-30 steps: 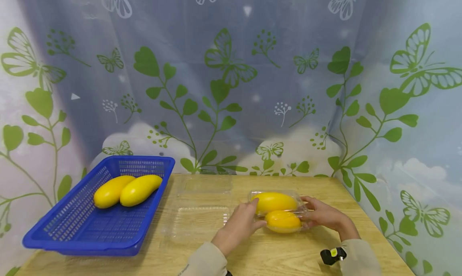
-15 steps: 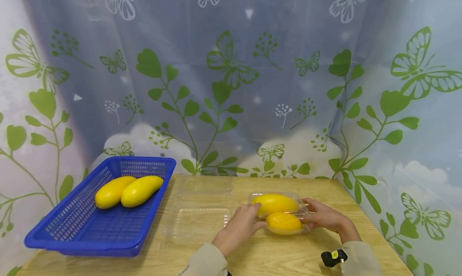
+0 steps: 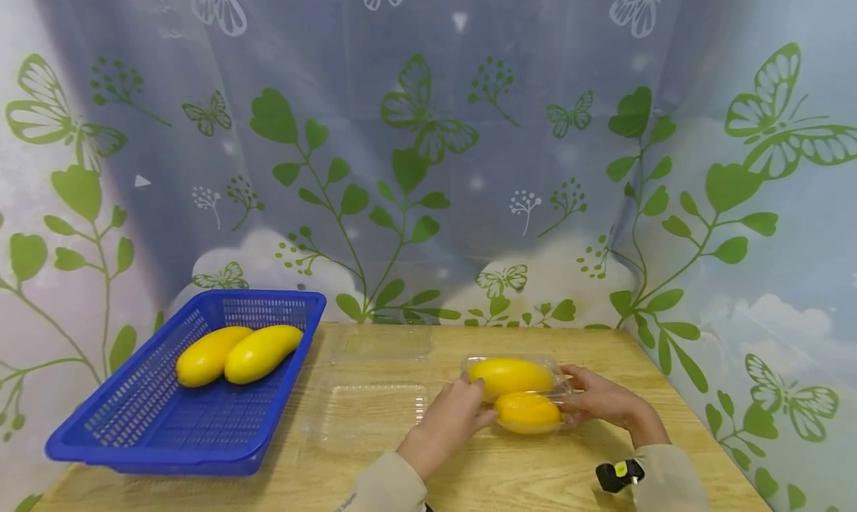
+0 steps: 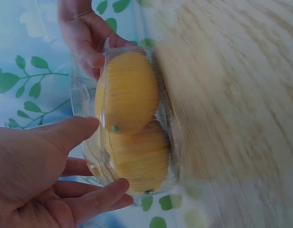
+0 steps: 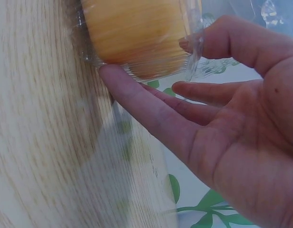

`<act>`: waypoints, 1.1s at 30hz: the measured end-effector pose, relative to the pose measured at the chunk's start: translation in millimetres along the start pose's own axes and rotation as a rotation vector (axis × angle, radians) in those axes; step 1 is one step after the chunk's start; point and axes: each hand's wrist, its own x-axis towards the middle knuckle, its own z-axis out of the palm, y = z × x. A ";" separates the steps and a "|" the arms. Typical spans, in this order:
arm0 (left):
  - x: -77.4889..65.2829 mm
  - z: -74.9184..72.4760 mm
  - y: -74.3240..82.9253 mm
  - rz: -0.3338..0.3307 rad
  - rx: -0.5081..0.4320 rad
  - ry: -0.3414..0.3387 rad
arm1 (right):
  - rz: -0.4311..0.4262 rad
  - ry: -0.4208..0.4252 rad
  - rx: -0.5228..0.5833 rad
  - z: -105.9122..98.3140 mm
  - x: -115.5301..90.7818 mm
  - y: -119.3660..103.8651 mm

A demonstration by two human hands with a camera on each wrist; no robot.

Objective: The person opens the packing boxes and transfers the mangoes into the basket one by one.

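Two yellow mangoes (image 3: 529,411) lie side by side in a clear plastic clamshell box (image 4: 158,80) on the right of the table. My left hand (image 3: 447,423) holds the box's left end, its thumb at the rim and its fingers along the end wall. From the other end my right hand (image 3: 605,402) grips it. In the right wrist view the right thumb (image 5: 215,40) presses the rim while a fingertip (image 5: 113,76) touches low on the wall. Clear plastic stands over the fruit on the lid side in the left wrist view.
At the left stands a blue mesh basket (image 3: 161,452) with two more yellow mangoes (image 3: 261,354). Between it and my hands an open clear clamshell box (image 3: 371,411) lies on the wooden table (image 3: 522,482). A patterned curtain (image 3: 428,222) hangs behind.
Both hands stay on the box with the mangoes and barely shift. The left hand has slid very slightly to the right; the basket and open box stay put.
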 end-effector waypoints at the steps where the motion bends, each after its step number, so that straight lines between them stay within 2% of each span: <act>1: 0.0 -0.5 0.5 0.004 0.007 -0.002 | -0.001 -0.001 -0.001 -0.2 -0.1 0.0; 6: 0.6 -3.5 1.2 0.006 -0.012 -0.021 | -0.004 0.006 -0.002 -0.2 0.0 1.1; 12: 0.0 -3.7 2.0 0.006 0.049 0.015 | -0.017 0.013 0.015 1.9 -0.7 0.3; 19: 1.1 4.6 1.7 -0.008 0.048 0.080 | -0.002 0.009 0.024 3.9 -0.5 -1.0; 23: 1.6 9.2 0.6 0.010 0.109 0.102 | 0.009 0.017 0.006 4.1 -0.3 -2.1; 28: 2.0 11.7 0.1 0.059 0.234 0.105 | 0.019 0.020 -0.015 3.4 0.2 -3.2; 33: 2.1 10.6 1.3 0.085 0.278 0.086 | 0.017 0.002 -0.037 2.0 0.7 -4.1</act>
